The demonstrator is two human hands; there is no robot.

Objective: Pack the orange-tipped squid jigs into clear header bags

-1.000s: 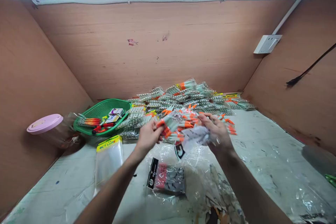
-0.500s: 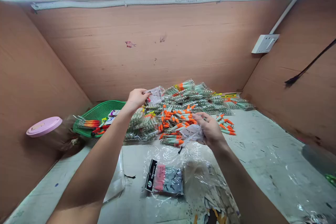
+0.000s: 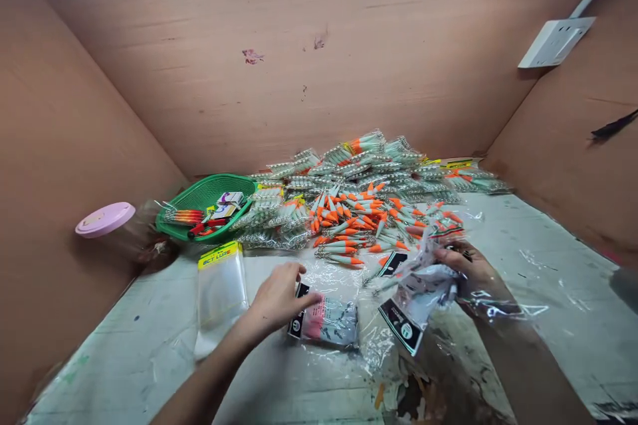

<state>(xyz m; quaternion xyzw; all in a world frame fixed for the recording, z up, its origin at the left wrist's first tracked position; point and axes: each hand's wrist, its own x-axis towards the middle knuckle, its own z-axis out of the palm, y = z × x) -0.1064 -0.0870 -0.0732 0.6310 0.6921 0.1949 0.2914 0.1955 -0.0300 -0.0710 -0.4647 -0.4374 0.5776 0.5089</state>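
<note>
Far left of the left hand (image 3: pixel 279 295): pink-lidded jar (image 3: pixel 104 219) and green basket (image 3: pixel 209 196), close against the side wall. Just left of that hand: empty clear bags (image 3: pixel 219 282), long axis running away from the body.

Left hand: palm down, fingers loosely spread, fingertips resting on the left end of a flat packet stack (image 3: pixel 329 320); nothing pinched.

Packet stack: flat on the table (image 3: pixel 124 358), between both hands, nearer the left, long axis left to right.

Beyond both hands: loose pile of orange-tipped lures (image 3: pixel 359 222), well apart from the left hand, near the right.

Right hand (image 3: pixel 466 264): closed around a crumpled bundle of bags (image 3: pixel 416 295) with black header cards.

Right of that hand: only flat clear film on the table as far as the side wall.
</note>
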